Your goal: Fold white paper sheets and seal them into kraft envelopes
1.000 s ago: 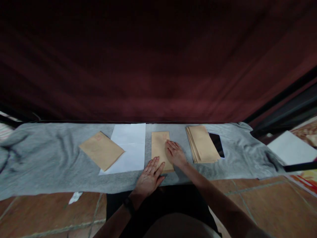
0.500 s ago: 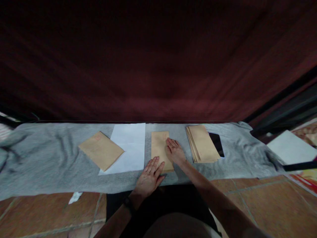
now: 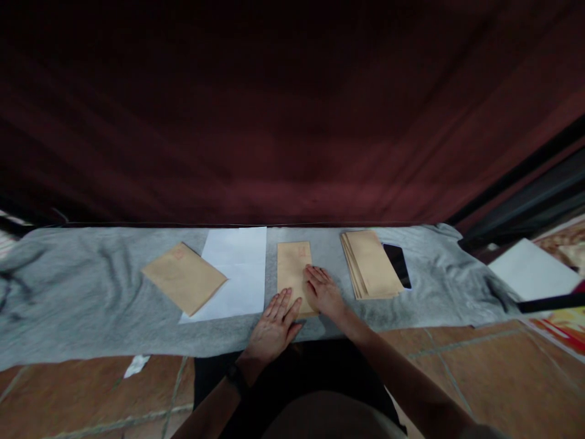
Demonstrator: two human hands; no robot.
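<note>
Two palms rest on middle envelope (image 3: pixel 292 268), fingers spread flat: left hand (image 3: pixel 273 326), right hand (image 3: pixel 323 292); envelope stack (image 3: pixel 372 263), phone (image 3: pixel 397 265) rightward; paper (image 3: pixel 237 256) leftward

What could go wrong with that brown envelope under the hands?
1. Both the left hand and the right hand press flat on the middle envelope, which lies on a soft, wrinkled grey cloth; it might crease or slide.
2. The fanned envelope stack sits close to the right hand; a careless bump could push it over the phone beside it.
</note>
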